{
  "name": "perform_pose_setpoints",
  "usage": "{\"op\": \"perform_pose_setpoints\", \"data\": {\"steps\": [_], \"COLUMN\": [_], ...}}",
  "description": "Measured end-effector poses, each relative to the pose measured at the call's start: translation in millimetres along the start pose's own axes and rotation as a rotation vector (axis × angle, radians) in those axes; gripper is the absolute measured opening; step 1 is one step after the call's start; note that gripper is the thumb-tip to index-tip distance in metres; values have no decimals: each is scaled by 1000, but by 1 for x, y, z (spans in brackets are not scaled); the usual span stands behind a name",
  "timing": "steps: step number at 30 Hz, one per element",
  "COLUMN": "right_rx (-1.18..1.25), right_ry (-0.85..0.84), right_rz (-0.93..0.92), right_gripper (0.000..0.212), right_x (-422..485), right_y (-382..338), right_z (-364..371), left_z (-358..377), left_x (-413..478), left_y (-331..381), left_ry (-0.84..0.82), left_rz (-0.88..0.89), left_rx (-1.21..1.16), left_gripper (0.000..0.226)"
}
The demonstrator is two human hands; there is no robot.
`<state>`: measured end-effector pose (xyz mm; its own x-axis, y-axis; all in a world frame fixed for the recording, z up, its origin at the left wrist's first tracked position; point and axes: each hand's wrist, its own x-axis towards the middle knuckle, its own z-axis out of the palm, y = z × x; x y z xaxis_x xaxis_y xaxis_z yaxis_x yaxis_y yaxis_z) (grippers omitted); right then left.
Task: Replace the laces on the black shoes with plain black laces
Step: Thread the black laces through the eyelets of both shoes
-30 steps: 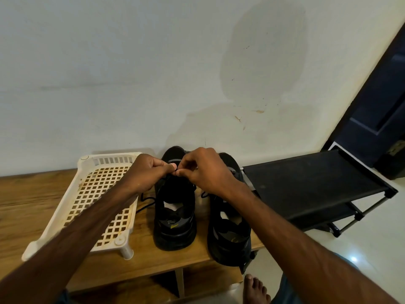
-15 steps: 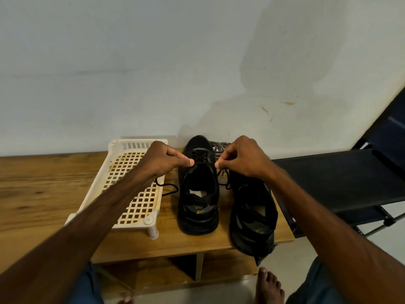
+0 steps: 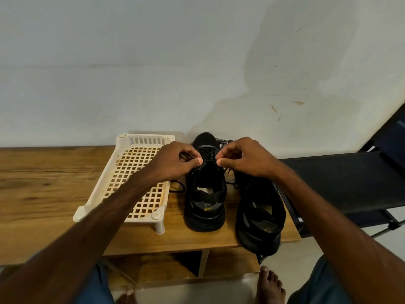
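Laces (image 3: 208, 155) pinched by left hand (image 3: 175, 161) and right hand (image 3: 243, 159) — atop shoe (image 3: 206, 207).

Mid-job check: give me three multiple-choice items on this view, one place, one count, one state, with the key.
1. The cream basket stands: A. left of the left shoe B. between the shoes C. on the floor
2. Black shoes on the wooden table: A. one B. two C. three
3. The left hand and right hand are: A. flat on the table B. pinching the black lace of the left shoe C. lifting the basket
Key: 1 A, it sits at the left shoe's left; 2 B, the right shoe stands beside the left; 3 B, both pinch it near the tongue.
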<state>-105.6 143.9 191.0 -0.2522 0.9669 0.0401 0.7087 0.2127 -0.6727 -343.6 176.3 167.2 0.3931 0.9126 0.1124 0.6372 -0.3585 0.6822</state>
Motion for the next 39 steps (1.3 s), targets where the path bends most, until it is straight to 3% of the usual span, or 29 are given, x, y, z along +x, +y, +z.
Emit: {"op": "perform_pose_setpoints", "data": {"steps": [10,16,27,39], "right_rx": [33,16,29,73], "right_ry": [14,20,30,-47], "right_rz": [-43,-10,102,153], "right_gripper": [7,5,5,5], "right_x": [3,4,3,0], "right_y": [-4,-6,-8,-7], "right_z": [4,7,6,-1], "left_z": [-6,1,5,-2], "left_x": [0,2,-1,0], "left_y": [-1,6,12,5], "left_ry": [-25,70,73,-7], "left_rz": [79,10,-206,-199], "left_rx": [-6,-76,-417,-298], "left_gripper": [8,15,10,11]}}
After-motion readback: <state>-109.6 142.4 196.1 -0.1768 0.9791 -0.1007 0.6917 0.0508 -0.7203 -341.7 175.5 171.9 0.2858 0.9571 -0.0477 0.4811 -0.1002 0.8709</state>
